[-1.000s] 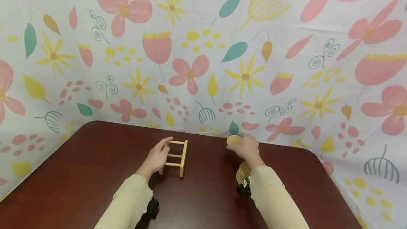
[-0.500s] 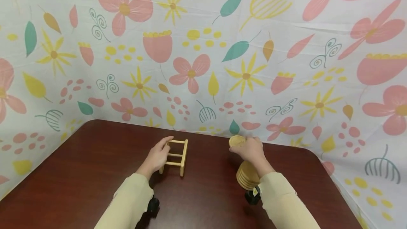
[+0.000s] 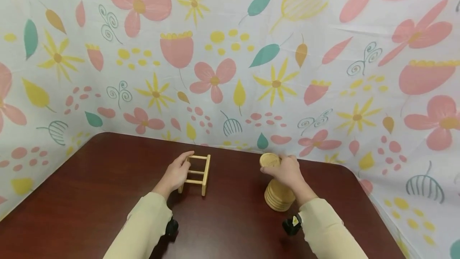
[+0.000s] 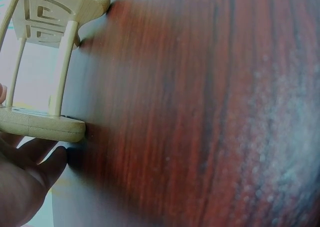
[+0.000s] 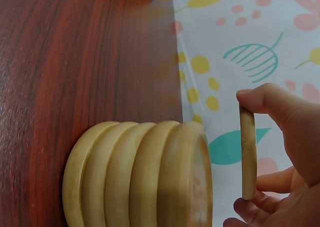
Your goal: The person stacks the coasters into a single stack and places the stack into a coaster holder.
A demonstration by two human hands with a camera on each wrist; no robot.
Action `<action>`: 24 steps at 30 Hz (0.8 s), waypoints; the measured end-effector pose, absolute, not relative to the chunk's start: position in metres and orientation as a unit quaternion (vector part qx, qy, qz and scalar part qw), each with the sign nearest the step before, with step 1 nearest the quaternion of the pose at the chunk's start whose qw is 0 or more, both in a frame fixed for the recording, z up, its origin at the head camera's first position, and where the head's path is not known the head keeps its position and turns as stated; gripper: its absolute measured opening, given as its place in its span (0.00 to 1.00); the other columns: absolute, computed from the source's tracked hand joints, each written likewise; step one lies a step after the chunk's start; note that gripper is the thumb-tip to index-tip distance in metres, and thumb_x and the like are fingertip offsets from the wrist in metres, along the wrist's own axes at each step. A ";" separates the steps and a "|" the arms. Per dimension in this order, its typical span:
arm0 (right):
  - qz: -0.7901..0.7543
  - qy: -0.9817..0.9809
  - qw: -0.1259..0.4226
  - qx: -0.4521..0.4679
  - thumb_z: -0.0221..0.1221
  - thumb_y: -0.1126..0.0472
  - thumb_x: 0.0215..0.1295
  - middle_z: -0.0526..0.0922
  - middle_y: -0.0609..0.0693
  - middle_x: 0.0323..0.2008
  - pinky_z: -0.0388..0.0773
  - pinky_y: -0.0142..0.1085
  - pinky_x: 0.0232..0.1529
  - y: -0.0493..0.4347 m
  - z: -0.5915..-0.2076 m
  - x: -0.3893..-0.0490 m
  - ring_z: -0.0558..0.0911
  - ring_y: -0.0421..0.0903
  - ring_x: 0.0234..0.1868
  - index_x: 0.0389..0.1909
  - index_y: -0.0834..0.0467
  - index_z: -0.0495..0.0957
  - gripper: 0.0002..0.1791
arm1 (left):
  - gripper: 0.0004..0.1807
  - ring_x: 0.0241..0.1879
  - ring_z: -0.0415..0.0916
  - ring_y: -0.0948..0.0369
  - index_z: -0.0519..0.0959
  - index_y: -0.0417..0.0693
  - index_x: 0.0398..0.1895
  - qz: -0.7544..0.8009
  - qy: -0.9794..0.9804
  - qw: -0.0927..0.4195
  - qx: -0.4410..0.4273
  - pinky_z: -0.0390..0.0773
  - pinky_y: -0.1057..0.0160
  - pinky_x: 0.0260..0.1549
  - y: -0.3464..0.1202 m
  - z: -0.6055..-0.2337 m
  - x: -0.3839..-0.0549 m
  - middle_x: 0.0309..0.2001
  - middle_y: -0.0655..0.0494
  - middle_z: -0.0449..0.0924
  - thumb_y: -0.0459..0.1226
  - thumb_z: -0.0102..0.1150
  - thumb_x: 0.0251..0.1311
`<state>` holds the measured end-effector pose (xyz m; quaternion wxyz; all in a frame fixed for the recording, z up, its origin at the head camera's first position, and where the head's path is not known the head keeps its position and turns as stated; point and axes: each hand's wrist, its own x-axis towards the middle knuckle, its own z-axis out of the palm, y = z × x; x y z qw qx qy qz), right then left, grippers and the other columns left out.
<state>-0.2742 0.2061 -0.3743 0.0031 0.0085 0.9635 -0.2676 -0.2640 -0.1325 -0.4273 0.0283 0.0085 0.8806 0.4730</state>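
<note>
A small light-wood coaster rack (image 3: 206, 176), two end panels joined by rods, stands on the table left of centre. My left hand (image 3: 176, 176) holds its left end; in the left wrist view the fingers lie by the end panel (image 4: 42, 128) with a fingertip past its far side. A round wooden coaster (image 3: 268, 160) with a raised rim is pinched by its edge between the thumb and fingers of my right hand (image 3: 288, 170). Below that hand stands a stack of several matching coasters (image 3: 278, 200), and the right wrist view shows a gap between stack and held coaster (image 5: 248, 157).
Both things stand on a dark red-brown wooden table (image 3: 230, 219) with rounded far corners. Right behind its far edge hangs a white cloth (image 3: 215, 123) printed with flowers and leaves. Black wrist cameras (image 3: 292, 225) sit under the sleeves.
My right hand has shifted slightly to the right with the coaster, whose face shows more. More of the stack shows past the right wrist. The left hand and rack keep their place.
</note>
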 end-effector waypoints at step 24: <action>-0.280 0.960 -0.011 -0.023 0.64 0.37 0.41 0.59 0.70 0.57 0.65 0.53 0.52 0.222 -0.376 -0.255 0.62 0.62 0.56 0.62 0.69 0.59 0.53 | 0.23 0.39 0.67 0.50 0.56 0.68 0.65 0.471 0.882 0.028 0.012 0.63 0.55 0.40 -0.133 -0.430 -0.265 0.65 0.54 0.58 0.44 0.28 0.68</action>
